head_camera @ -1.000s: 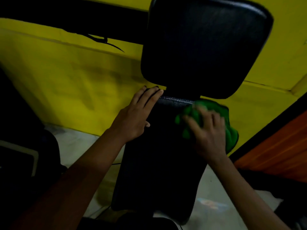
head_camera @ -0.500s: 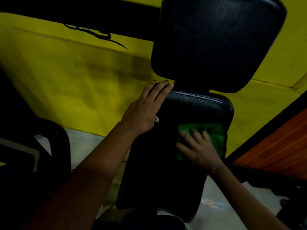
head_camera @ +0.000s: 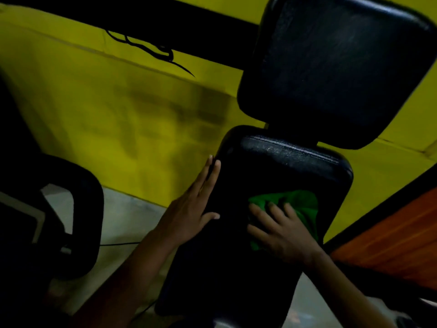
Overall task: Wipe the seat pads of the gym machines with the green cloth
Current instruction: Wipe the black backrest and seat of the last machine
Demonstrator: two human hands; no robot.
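Observation:
A black padded seat (head_camera: 236,268) runs from the lower middle up to a black back pad (head_camera: 331,67) at the upper right. The green cloth (head_camera: 300,207) lies bunched on the right half of the seat. My right hand (head_camera: 281,228) presses down on the cloth with fingers spread flat. My left hand (head_camera: 194,207) rests against the seat's left edge, fingers straight and together, thumb on the pad.
A yellow wall (head_camera: 118,114) stands behind the machine, crossed by a black bar (head_camera: 142,20) with a dangling cable. Dark machine parts (head_camera: 78,221) sit at the left. Pale floor (head_camera: 123,216) shows below; an orange panel (head_camera: 390,245) is at the right.
My right hand has dragged the cloth from the seat's far right corner down toward me. My left hand slid back from the seat's top edge along its left side.

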